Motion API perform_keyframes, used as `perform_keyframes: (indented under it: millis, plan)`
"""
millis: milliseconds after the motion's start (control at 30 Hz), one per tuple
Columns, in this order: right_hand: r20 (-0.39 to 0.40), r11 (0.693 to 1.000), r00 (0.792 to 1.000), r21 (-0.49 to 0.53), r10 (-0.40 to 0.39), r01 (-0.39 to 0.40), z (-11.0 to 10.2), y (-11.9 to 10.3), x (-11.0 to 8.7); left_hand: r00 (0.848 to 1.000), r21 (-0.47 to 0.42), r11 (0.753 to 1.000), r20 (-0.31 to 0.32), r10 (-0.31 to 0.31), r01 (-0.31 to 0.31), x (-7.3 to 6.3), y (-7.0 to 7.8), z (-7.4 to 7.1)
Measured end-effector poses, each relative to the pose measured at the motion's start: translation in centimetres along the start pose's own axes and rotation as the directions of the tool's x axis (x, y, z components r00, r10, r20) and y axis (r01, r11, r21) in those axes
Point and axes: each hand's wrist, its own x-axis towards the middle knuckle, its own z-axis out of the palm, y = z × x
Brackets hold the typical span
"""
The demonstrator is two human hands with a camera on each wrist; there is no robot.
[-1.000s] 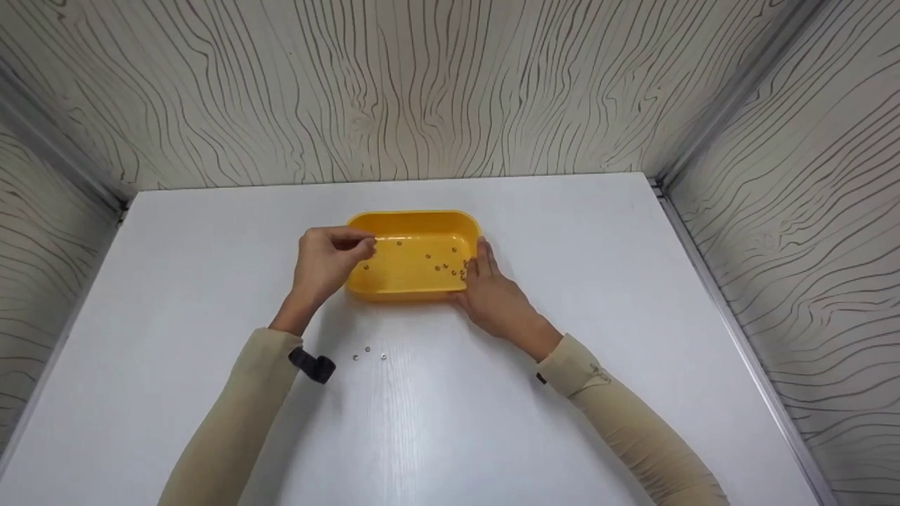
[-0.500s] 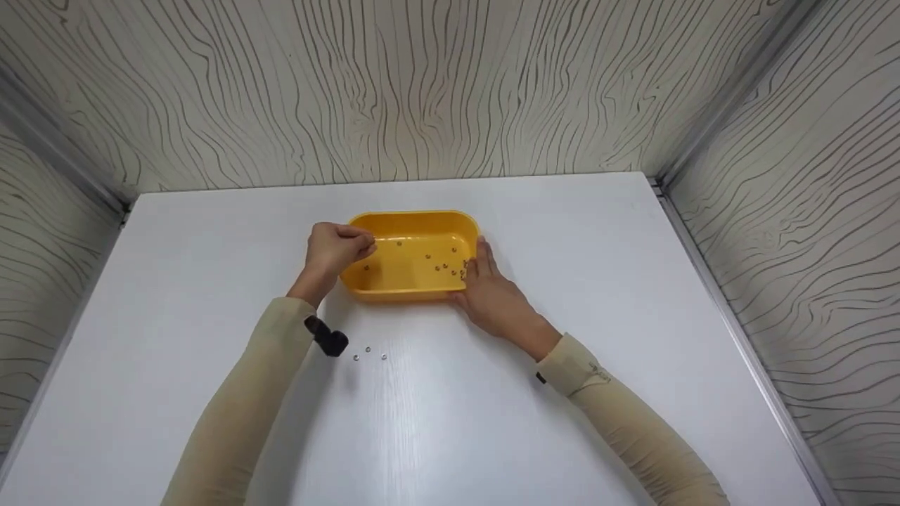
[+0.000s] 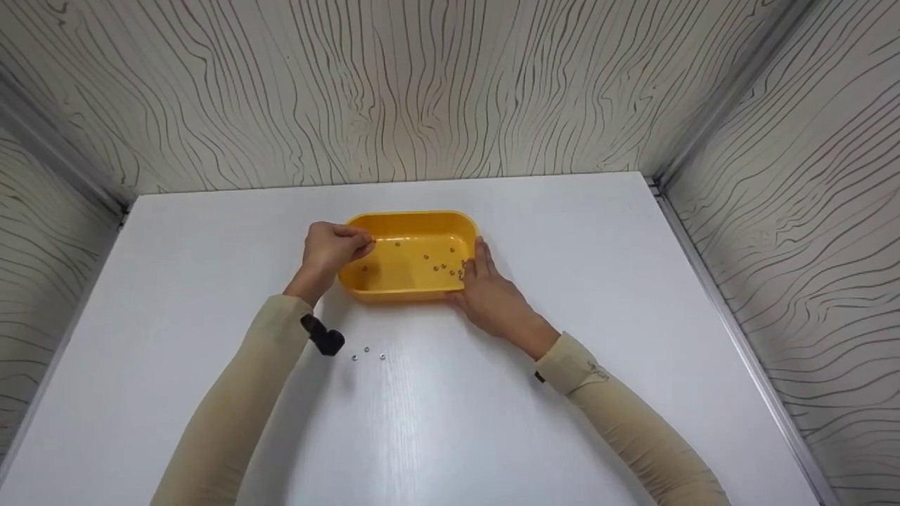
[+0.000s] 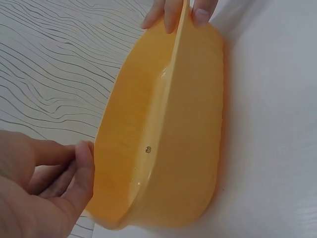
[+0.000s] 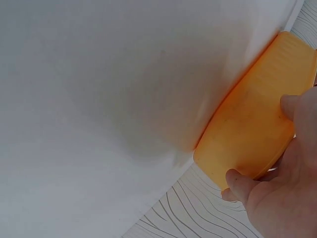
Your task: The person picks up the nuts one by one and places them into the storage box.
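Observation:
A yellow plastic tray (image 3: 408, 295) stands on the white table, with several small metal nuts (image 3: 426, 257) scattered inside, mostly toward its right end. My left hand (image 3: 330, 253) is over the tray's left end. Its thumb and index finger pinch a tiny dark speck that looks like one of the nuts; in the left wrist view the fingertips (image 4: 85, 153) overlap the tray's rim and hide it. My right hand (image 3: 496, 299) grips the right end, some fingers over the rim and the thumb on the outside. One nut (image 4: 148, 149) shows inside in the left wrist view.
Three loose nuts (image 3: 366, 349) lie on the white table (image 3: 450, 422) in front of the tray, near the left sleeve. A wood-grain patterned panel (image 3: 394, 91) rises behind the table, and others flank it. A black wrist device (image 3: 323, 336) hangs under the left forearm.
My left wrist and forearm have moved forward and slightly right, while the fingertips stay over the tray's left end. The right hand still holds the tray.

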Motion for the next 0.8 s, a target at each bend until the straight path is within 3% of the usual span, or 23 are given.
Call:
perform_keyframes:
  millis: [133, 267, 367, 500, 633, 800]
  plan:
    - [-0.006, 1.0, 1.0, -0.016, -0.012, 0.012, 0.0, -0.1, 0.1, 1.0, -0.013, 1.0, 0.005, 0.021, -0.021, -0.6, 0.2, -0.5]
    - [-0.006, 1.0, 1.0, -0.02, -0.008, 0.008, 0.0, 0.0, 0.1, 0.994, 0.024, 0.994, 0.03, 0.107, -0.108, -2.1, 0.6, -1.1]
    - [-0.004, 1.0, 1.0, -0.017, 0.011, -0.011, 0.0, 0.1, 0.1, 0.979, 0.082, 0.977, 0.074, 0.19, -0.196, -3.5, 0.7, -1.4]
    - [0.012, 0.999, 0.999, -0.009, 0.036, -0.036, 0.0, 0.2, 0.1, 0.947, 0.181, 0.934, 0.155, 0.283, -0.309, -5.3, 0.0, -1.6]
    - [0.019, 0.999, 0.999, -0.012, 0.042, -0.042, 0.1, 0.2, 0.2, 0.895, 0.33, 0.835, 0.236, 0.378, -0.44, -6.6, -1.7, -1.6]
    - [0.023, 0.999, 0.999, -0.023, 0.03, -0.029, 0.1, 0.2, 0.1, 0.835, 0.507, 0.664, 0.322, 0.445, -0.55, -8.2, -4.6, -1.6]
